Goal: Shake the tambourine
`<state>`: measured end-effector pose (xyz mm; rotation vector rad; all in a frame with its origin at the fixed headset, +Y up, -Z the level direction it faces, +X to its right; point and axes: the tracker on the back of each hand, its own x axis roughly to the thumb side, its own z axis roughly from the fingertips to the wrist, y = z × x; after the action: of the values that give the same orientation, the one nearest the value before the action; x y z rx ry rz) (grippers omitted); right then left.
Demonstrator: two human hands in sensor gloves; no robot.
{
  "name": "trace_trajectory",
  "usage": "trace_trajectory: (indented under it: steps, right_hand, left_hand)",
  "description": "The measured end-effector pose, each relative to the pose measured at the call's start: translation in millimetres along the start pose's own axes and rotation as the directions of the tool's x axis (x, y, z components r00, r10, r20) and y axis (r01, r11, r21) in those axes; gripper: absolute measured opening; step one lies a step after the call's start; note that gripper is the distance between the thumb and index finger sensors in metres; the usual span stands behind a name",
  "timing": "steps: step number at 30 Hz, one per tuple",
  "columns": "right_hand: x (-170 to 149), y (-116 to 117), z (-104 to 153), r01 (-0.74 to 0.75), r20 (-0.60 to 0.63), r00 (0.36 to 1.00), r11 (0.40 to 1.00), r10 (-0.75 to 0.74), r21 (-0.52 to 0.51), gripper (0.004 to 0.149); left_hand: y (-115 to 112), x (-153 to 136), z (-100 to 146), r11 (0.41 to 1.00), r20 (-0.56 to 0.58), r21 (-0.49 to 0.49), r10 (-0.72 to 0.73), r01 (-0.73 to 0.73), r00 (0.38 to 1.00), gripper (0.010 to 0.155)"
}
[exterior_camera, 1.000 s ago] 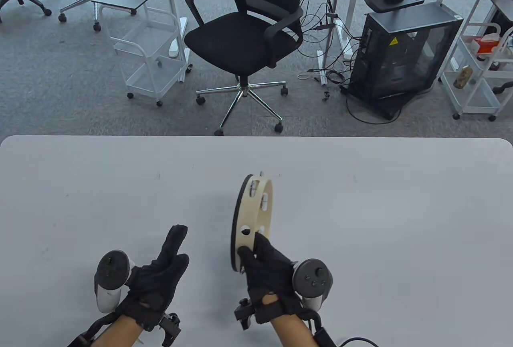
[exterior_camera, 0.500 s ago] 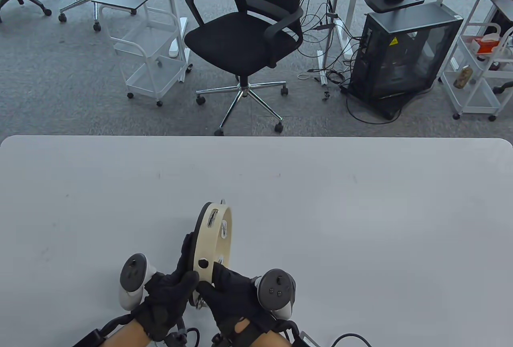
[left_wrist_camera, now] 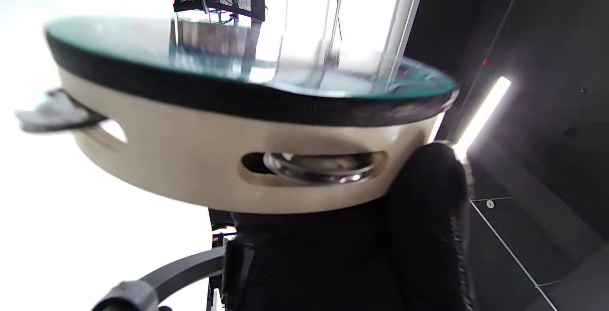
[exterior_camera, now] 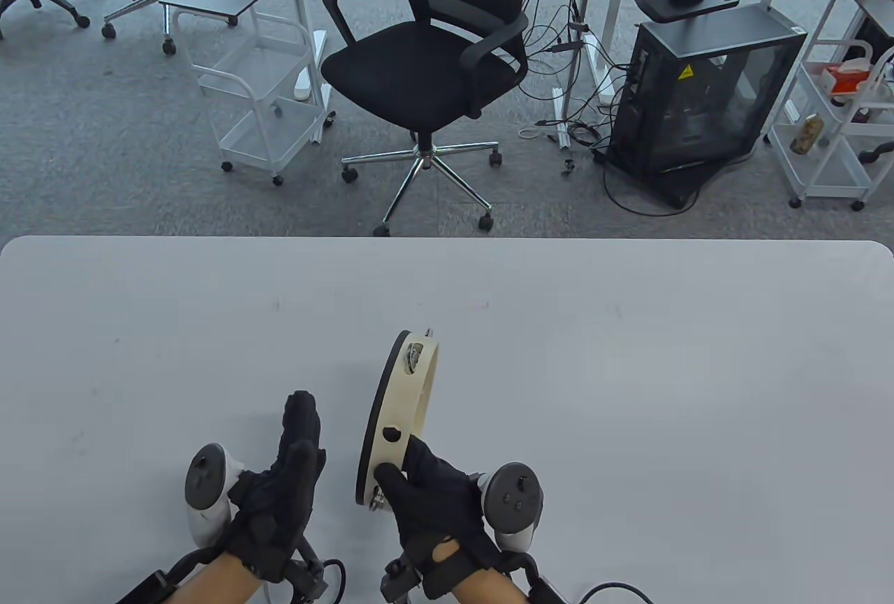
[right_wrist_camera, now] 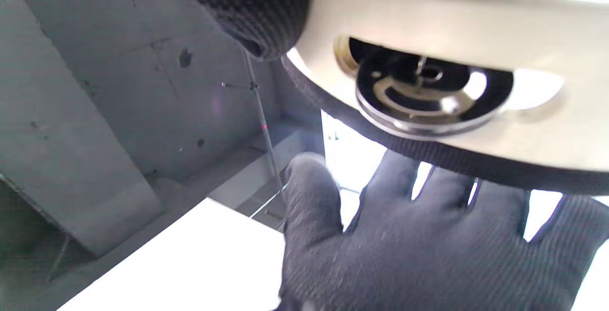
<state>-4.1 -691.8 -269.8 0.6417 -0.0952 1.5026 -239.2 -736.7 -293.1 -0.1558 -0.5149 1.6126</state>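
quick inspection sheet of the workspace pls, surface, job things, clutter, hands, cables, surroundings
surface: white table, faint dark marks.
job's things: tambourine, cream frame, dark head, on edge above the table; jingles in its slots.
clutter: nothing seen.
grippers: right hand grips the tambourine's near rim; left hand beside it, fingers extended, apart from it.
cables: black cable on the table at the near edge by the right wrist; cable tangle on the floor.
surroundings: office chair, white carts, computer tower, carpet.
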Motion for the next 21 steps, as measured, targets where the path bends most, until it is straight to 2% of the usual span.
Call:
trace_trajectory:
  steps: [2, 3, 4, 5, 6, 8, 15, 21]
  right_hand:
    - [0, 12, -4, 0.072, -0.013, 0.997, 0.984, -0.07, 0.162, 0.053]
    - [0, 18, -3, 0.097, -0.028, 0.995, 0.967, -0.093, 0.234, 0.054]
    - [2, 18, -2, 0.069, 0.0, 0.998, 0.977, -0.071, 0.2, 0.055]
    - [2, 17, -2, 0.036, 0.003, 0.999, 0.984, -0.038, 0.176, 0.055]
    - [2, 16, -2, 0.042, -0.002, 0.999, 0.978, -0.043, 0.204, 0.054]
    - [1, 15, -1, 0.062, -0.002, 0.998, 0.982, -0.063, 0.18, 0.054]
    - [1, 16, -1, 0.046, -0.005, 0.999, 0.984, -0.046, 0.174, 0.054]
    - [4, 13, 0, -0.038, 0.018, 0.999, 0.991, 0.036, 0.131, 0.053]
  left_hand:
    - [-9, 0, -4, 0.993, 0.016, -0.119, 0.006, -0.004, 1.0, 0.09]
    - [-17, 0, -4, 0.969, 0.018, -0.246, 0.022, -0.017, 1.0, 0.091]
    - [-15, -1, 0, 0.97, -0.015, -0.243, 0.002, -0.005, 1.0, 0.09]
    - [-14, -1, -1, 0.983, -0.013, -0.183, 0.0, -0.002, 1.0, 0.09]
    - [-14, -1, -1, 0.985, 0.002, -0.171, 0.014, -0.013, 1.0, 0.09]
    - [-13, 1, -2, 0.983, 0.005, -0.18, -0.024, 0.024, 1.0, 0.09]
    - [-12, 1, -2, 0.986, 0.001, -0.167, -0.018, 0.018, 1.0, 0.09]
    - [-12, 5, 1, 0.993, 0.032, -0.115, -0.034, 0.037, 0.999, 0.088]
